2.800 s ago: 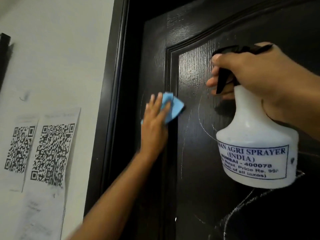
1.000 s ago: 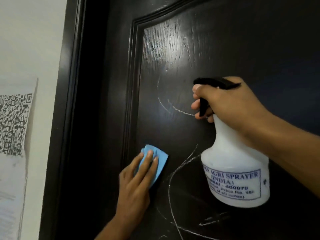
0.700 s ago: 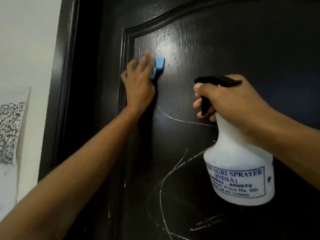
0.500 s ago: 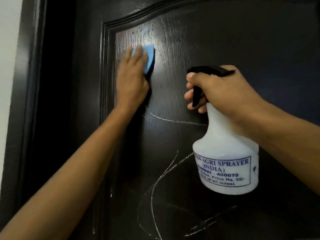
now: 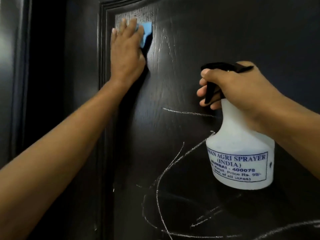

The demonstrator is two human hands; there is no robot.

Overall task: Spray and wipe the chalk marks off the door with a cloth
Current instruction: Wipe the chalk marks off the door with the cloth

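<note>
A dark brown panelled door (image 5: 225,32) fills the view. My left hand (image 5: 126,56) presses a blue cloth (image 5: 146,30) flat against the upper left corner of the door's inset panel, fingers straight. White chalk marks (image 5: 173,163) curve across the lower middle of the panel, and one line (image 5: 187,113) runs level below the sprayer's trigger. My right hand (image 5: 242,90) grips the neck of a white spray bottle (image 5: 240,156) with a black trigger head, fingers curled on the trigger, nozzle facing the door.
The raised moulding (image 5: 103,101) of the panel runs down beside my left forearm. The dark door frame (image 5: 20,84) stands at the far left. A wet sheen shows on the panel near the cloth.
My left hand carried the cloth from low on the panel up to its top left corner and keeps pressing there. The view shifted right. The spray bottle stays in my right hand.
</note>
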